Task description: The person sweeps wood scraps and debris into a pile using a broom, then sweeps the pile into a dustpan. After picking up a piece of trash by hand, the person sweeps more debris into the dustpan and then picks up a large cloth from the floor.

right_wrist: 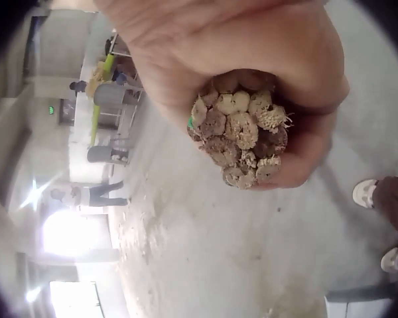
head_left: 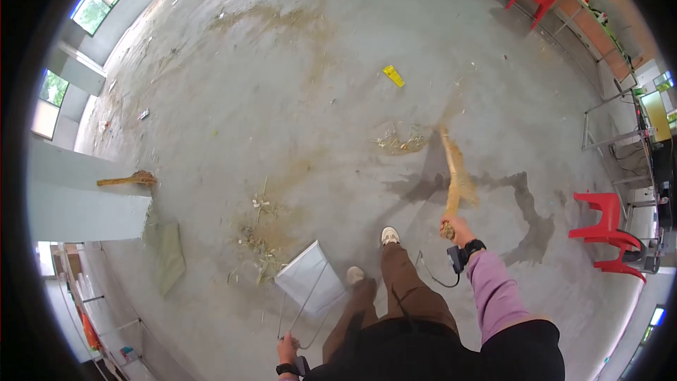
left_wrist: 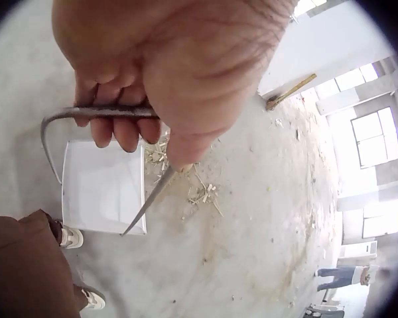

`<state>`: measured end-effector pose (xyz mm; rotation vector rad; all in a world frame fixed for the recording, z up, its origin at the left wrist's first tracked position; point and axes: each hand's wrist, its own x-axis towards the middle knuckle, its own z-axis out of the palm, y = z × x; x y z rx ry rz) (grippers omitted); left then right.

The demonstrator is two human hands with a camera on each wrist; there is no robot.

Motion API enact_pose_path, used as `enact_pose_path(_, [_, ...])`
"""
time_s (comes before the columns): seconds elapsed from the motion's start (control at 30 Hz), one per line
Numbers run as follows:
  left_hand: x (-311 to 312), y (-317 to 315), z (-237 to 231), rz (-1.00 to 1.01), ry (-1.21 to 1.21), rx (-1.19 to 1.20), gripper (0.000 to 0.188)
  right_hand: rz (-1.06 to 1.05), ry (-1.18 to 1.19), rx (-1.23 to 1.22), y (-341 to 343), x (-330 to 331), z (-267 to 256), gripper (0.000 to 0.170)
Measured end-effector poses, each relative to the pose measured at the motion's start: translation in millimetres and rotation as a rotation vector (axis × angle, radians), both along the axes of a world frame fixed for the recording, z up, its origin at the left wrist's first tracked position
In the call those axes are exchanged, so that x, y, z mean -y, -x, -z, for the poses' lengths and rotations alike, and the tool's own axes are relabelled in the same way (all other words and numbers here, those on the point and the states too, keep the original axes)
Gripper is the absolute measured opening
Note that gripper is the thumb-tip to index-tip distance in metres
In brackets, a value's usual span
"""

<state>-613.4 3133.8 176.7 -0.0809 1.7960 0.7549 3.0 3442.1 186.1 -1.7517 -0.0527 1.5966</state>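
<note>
My right hand (head_left: 460, 231) grips the bound handle end of a straw broom (head_left: 455, 176), whose bristles reach forward to the floor beside a small heap of straw litter (head_left: 400, 142). The right wrist view shows the cut stalk ends (right_wrist: 239, 136) bundled inside the curled fingers. Low in the head view, my left hand (head_left: 287, 350) holds the bent metal handle (left_wrist: 113, 112) of a white dustpan (head_left: 309, 279). The dustpan is near the floor by my left shoe. Another patch of straw debris (head_left: 259, 243) is just left of the pan.
A yellow packet (head_left: 393, 75) lies ahead on the concrete floor. A dark wet stain (head_left: 532, 226) spreads at right, near red chairs (head_left: 599, 215) and tables. A pillar (head_left: 84, 197) stands at left, with a second broom (head_left: 127, 179) against it. Another person (right_wrist: 103, 195) stands far off.
</note>
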Motion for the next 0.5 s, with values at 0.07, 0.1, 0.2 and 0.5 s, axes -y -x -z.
enact_pose_path(0.07, [1,-8,-9,-0.058,-0.009,-0.03,0.032,0.009,0.031,-0.048,-10,-18,16,0.007])
enact_pose_path(0.1, [1,-13,-12,-0.048,-0.005,-0.032,0.033,0.015,0.047,-0.072,-10,-25,23,0.007])
enact_pose_path(0.2, [2,-23,-18,-0.022,-0.009,-0.021,0.037,-0.241,0.176,-0.141,7,-36,47,0.005])
enact_pose_path(0.5, [7,-46,-6,-0.078,0.069,0.037,0.031,-0.924,-0.009,0.096,214,5,53,0.016])
